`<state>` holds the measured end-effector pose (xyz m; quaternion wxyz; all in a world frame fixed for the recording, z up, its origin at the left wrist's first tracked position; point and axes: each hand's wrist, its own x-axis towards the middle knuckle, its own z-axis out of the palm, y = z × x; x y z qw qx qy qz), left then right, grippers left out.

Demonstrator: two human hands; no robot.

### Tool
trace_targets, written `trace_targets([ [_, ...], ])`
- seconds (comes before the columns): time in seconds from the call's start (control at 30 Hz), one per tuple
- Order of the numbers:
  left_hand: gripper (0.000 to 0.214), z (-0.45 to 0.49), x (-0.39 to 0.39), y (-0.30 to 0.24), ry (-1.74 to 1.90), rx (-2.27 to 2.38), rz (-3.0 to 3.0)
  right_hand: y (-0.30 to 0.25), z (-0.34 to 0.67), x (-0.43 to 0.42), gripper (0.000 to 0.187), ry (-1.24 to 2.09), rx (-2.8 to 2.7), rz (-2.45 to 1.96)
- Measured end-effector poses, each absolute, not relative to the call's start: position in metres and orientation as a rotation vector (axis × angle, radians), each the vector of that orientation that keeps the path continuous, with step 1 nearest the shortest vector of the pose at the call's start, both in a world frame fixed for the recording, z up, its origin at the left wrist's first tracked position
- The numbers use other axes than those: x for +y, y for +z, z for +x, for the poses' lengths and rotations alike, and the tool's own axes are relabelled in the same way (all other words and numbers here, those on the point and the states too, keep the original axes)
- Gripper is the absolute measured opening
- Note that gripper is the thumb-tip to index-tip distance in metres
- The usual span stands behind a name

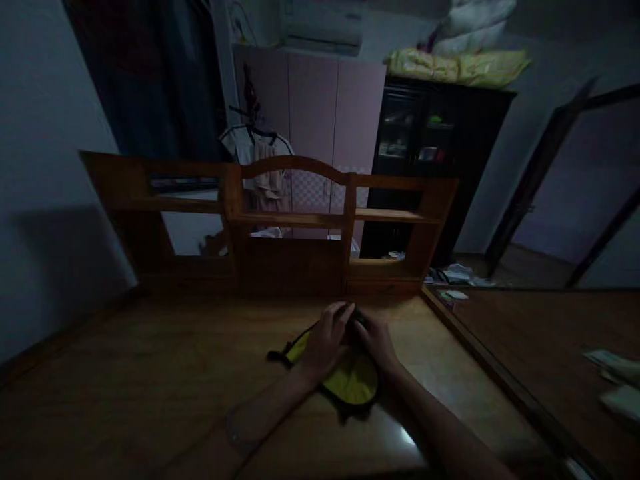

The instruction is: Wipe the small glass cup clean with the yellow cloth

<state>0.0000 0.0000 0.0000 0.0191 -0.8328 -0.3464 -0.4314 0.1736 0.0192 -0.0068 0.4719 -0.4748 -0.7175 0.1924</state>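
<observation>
A yellow-green bag with black trim point(353, 383) lies flat on the wooden surface point(200, 353). Across its upper left part rests my left hand point(324, 340), its fingers curled at the dark far edge. My right hand point(377, 339) closes on that same dark edge from the right, thumb toward the left hand. The fingertips of both hands come close together there, and a small dark part between them is too dim to make out. Black straps or tabs stick out at the bag's left end and near end.
A wooden shelf unit point(295, 219) stands along the far edge of the surface. To the right runs a raised wooden edge point(480, 360), with the lower floor point(540, 320) beyond it. Wardrobes point(313, 113) and a dark cabinet point(425, 147) stand farther back. The room is dim.
</observation>
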Motion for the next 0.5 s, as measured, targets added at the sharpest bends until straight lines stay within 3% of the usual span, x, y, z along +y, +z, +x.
trace_targets([
  [0.27, 0.079, -0.001, -0.002, 0.004, -1.392, -1.138, -2.583, -0.008, 0.171, 0.022, 0.028, 0.625, -1.754, -1.103],
  [0.5, 0.081, 0.002, -0.001, 0.001, -1.466, -1.217, -2.545, 0.003, 0.166, 0.011, 0.056, 1.153, -1.585, -0.949],
])
